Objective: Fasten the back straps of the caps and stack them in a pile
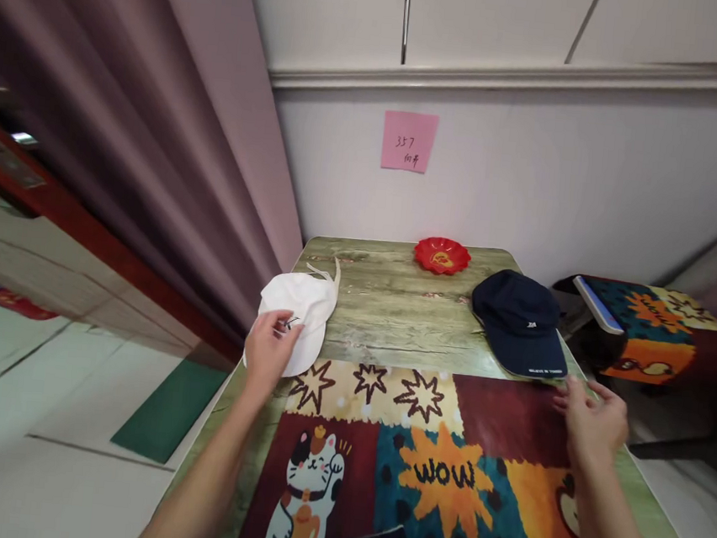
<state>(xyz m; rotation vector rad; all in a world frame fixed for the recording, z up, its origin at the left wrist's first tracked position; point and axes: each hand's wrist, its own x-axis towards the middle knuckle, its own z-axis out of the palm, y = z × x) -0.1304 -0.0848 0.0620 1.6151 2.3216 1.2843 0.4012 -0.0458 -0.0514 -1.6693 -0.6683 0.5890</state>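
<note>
White cap (314, 303): ten o'clock, beneath left hand (269, 349)
Navy cap (513, 305): two o'clock, right hand (598, 419) by brim
Red dish (442, 256): twelve o'clock

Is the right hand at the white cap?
No, the left hand is at the white cap, while the right hand is by the brim of the dark blue cap.

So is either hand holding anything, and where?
Can't tell: left hand over the front of the white cap, right hand by the brim of the navy cap.
</note>
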